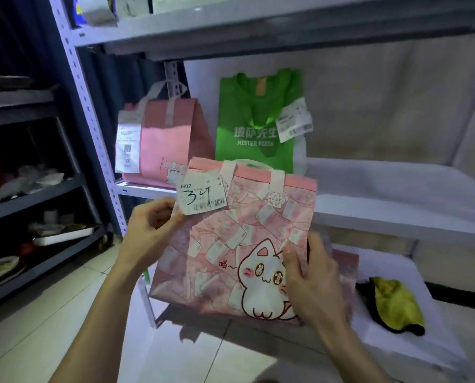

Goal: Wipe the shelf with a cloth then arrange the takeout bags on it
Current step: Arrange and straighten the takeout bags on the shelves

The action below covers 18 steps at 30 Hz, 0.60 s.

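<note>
Left hand [150, 228]: pinched the cat bag's [230, 252] left edge, centre frame.
Right hand [312, 277]: gripped its right edge.
Cat bag: held upright; contents unseen.
Cloth [393, 302]: yellow, lower right.
Shelf [396, 200]: pink bag [167, 145] and green bag [255, 125] upright, upper centre.

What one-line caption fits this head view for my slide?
Left hand and right hand hold a cat-print takeout bag before the shelf holding a pink bag and a green Mister Pizza bag.

Dim room, pale tiled floor [51, 313] with a bright patch of light [217, 366] near the bottom edge, stained off-white wall [382, 106] behind, dark metal rack [37, 194] at left, loaded with trays and dishes [62, 236].
</note>
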Available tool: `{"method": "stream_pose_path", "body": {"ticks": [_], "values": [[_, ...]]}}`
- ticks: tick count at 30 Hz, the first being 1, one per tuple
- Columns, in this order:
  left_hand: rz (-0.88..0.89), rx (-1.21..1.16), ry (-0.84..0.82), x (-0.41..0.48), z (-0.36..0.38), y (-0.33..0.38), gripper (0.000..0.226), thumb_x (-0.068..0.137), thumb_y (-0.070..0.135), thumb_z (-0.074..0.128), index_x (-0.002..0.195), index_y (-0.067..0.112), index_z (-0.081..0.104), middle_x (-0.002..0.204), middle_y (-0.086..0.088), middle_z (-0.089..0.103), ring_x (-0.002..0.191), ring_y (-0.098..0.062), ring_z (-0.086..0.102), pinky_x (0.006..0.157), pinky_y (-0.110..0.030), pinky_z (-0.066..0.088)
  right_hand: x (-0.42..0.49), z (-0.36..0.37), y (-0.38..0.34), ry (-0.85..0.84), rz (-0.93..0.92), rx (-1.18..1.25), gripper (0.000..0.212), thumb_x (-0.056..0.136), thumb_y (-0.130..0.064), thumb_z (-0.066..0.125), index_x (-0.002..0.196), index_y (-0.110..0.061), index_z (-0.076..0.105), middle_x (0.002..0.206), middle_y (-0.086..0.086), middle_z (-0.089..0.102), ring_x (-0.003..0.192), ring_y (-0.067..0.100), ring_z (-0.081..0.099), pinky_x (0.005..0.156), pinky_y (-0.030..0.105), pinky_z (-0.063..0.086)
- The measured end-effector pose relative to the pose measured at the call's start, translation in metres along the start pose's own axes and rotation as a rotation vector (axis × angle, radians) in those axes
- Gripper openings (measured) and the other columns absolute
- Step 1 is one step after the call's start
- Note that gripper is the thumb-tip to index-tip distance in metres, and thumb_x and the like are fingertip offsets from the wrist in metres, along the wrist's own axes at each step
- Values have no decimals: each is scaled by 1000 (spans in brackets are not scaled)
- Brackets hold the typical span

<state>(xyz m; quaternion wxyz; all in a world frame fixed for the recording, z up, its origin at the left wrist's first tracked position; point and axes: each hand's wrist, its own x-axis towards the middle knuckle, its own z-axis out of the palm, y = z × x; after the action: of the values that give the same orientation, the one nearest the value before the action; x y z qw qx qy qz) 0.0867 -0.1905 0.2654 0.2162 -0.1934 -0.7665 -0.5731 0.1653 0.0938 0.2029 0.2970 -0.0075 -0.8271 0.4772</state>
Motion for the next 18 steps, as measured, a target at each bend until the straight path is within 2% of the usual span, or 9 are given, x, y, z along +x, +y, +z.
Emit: {"method": "stream_pose_path", "body": {"ticks": [2,4,8,12,15,18], "values": [[44,-73,-49,11,18,23,12,97,33,78,104,41,83,114,8,83,104,-11,80,82,-20,62,10,-34,-11,74,-17,-5,7,105,-29,58,103,-33,53,87,-15,73,76,6,70,63,40,57],[80,-133,-101,25,43,42,15,97,26,78,103,39,83,113,7,83,104,-12,80,83,-21,63,23,-70,-18,151,-43,-49,8,104,-29,59,100,-29,52,87,-10,72,79,15,67,67,44,54],[141,-205,-159,57,112,69,13,104,9,70,112,17,78,109,2,84,105,-19,80,87,-39,65,55,-145,-17,316,-56,-190,14,106,-30,56,95,-26,48,80,-9,67,74,18,62,61,42,44],[221,-195,-200,90,203,97,13,106,29,69,119,24,71,110,4,82,103,-17,79,90,-53,65,101,-203,7,560,-77,-325,13,106,-23,51,96,-26,43,79,-1,62,68,26,53,56,39,33],[225,-124,-185,117,267,103,23,105,28,69,128,29,62,118,9,77,107,-15,75,95,-50,63,143,-219,37,709,-55,-281,11,106,-23,50,98,-25,43,82,-1,60,72,30,54,62,37,34],[117,-4,-261,129,312,83,37,103,16,67,137,22,54,125,10,70,114,-18,70,99,-39,57,171,-217,85,622,75,-224,12,109,-27,49,104,-17,47,85,-2,57,82,30,57,67,37,35]]}}
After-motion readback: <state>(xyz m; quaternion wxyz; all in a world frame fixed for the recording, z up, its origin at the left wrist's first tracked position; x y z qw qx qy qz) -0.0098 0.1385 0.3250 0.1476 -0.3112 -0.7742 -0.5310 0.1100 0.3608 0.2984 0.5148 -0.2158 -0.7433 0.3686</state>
